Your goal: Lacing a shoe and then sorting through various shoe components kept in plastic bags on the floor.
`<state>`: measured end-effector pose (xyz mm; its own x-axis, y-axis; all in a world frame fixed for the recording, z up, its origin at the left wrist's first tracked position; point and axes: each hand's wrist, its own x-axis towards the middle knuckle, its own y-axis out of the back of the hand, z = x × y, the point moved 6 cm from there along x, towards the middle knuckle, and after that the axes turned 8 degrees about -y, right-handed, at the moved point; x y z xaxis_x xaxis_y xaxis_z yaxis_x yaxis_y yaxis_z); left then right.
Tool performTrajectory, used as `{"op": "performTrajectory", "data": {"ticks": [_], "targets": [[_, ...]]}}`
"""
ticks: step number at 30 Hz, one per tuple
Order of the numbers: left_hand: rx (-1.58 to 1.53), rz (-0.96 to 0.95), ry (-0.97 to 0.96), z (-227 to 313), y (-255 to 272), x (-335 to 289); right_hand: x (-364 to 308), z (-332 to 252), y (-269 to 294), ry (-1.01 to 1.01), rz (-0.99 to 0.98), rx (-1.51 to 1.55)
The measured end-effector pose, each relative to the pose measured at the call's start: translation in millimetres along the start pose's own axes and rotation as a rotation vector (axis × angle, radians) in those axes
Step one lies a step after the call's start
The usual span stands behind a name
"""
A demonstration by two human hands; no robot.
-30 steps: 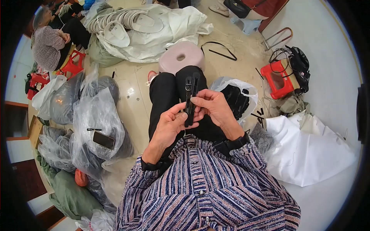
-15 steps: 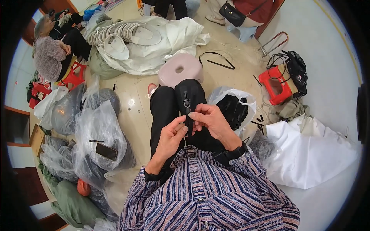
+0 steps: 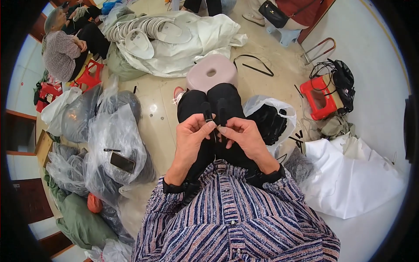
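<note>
Over my lap, my left hand (image 3: 189, 137) pinches a black strap (image 3: 206, 108) with a small metal buckle, its dark end standing up past the fingers. Close beside it, my right hand (image 3: 247, 136) is closed, thumb against fingers, on another black strap end (image 3: 222, 106). My fingertips nearly meet; whether the two ends belong to one strap is hidden. To the right of my knees, a white plastic bag (image 3: 251, 105) holds many black strap-like pieces (image 3: 267, 124).
A pink stool (image 3: 195, 79) stands beyond my knees. Clear bags (image 3: 98, 150) and a phone (image 3: 122, 162) lie left. Right are a red stool (image 3: 325, 111) and white sheeting (image 3: 349, 179). Pale looped pieces (image 3: 139, 43) lie ahead; a seated person (image 3: 63, 54) is far left.
My hands have shifted from working together on one buckled strap to holding two strap ends side by side. The buckle is now at my left fingertips. The whole view has shifted slightly.
</note>
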<state>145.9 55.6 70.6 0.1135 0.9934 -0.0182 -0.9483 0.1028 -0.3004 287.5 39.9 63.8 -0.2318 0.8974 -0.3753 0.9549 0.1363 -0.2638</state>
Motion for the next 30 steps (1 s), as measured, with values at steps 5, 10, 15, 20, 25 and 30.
{"op": "performTrajectory", "data": {"ticks": [5, 10, 15, 20, 25, 30], "targets": [[-0.028, -0.009, 0.022, -4, 2, -3, -1, -7, -6, -0.056, 0.008, -0.205], [-0.057, -0.008, 0.069, -8, 3, -5, 0, -1, -7, -0.076, -0.037, -0.167], [-0.044, -0.047, 0.153, -15, 4, -6, 4, 6, -6, -0.100, -0.096, -0.155], [0.077, -0.042, 0.222, -24, 3, 1, 8, 16, -3, -0.191, -0.130, -0.041], [-0.143, -0.011, 0.335, -40, 7, 16, 16, 15, 2, -0.220, -0.081, -0.068], [-0.270, -0.006, 0.413, -50, 3, 20, 15, 22, 3, -0.291, -0.156, -0.044]]}}
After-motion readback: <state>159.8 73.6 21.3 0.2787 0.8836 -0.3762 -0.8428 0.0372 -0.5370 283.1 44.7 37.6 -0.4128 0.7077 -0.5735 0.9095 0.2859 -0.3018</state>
